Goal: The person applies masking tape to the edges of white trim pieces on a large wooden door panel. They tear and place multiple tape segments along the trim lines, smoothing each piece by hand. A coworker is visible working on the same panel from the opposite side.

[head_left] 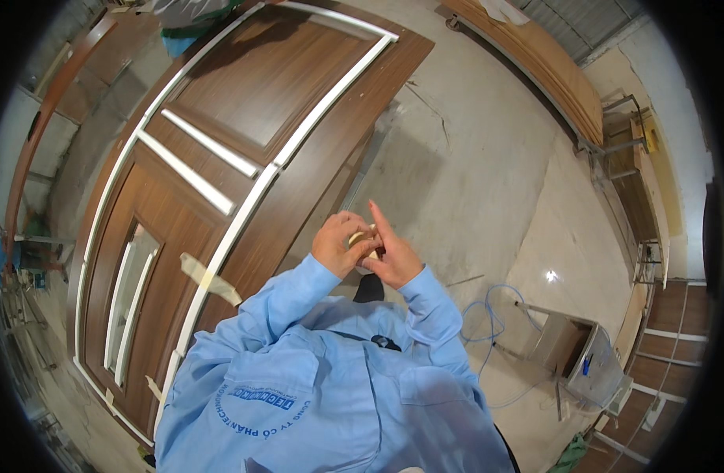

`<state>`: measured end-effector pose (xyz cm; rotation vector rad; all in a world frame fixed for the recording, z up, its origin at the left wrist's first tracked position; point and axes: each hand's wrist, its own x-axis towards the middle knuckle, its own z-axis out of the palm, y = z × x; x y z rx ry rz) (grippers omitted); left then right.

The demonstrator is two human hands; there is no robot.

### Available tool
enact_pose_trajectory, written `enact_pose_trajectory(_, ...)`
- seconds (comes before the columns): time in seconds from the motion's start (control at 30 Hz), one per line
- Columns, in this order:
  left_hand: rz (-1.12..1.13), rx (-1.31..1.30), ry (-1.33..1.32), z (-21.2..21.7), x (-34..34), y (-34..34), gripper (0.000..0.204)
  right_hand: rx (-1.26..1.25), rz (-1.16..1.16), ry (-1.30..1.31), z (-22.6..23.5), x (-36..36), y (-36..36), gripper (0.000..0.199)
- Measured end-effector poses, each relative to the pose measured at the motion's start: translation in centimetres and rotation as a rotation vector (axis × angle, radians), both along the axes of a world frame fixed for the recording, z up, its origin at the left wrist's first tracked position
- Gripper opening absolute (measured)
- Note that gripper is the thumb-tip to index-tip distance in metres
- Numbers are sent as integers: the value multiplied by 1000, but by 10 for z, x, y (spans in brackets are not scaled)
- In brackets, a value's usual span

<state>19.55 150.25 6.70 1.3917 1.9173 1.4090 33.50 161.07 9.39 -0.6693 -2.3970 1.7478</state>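
In front of my body, both hands meet around a small beige roll of tape (359, 237). My left hand (335, 243) is closed on its left side, with thumb and fingers bent around it. My right hand (394, 258) grips the roll from the right, its index finger stretched out straight. The fingers hide much of the roll. To the left lies a large brown panelled door (256, 87), framed by white strips (327, 99). A beige piece of tape (210, 278) crosses the strip nearest me, its ends sticking out.
Two short white strips (187, 171) lie across the door's middle. Stacked brown boards (535, 63) rest on a rack at the far right. A blue hose (488, 315) loops over the floor beside a metal stand (586, 355) at the right.
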Motion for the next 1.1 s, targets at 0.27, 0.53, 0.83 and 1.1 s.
enact_pose_trajectory(0.27,243,115,-519,23,20,146,0,485,-5,283,-9,51,111,99)
enact_pose_trajectory(0.53,439,362,122,122,-50,183,9,-235,-322,-5,-108,32,250,71)
enact_pose_trajectory(0.83,301,153,-535,19,-129,235,15,-185,-128,297,-19,-28,297,82)
enact_pose_trajectory(1.1,557,-29,-509,-74,-250,254,13,-188,-98,163,-10,-115,324,73)
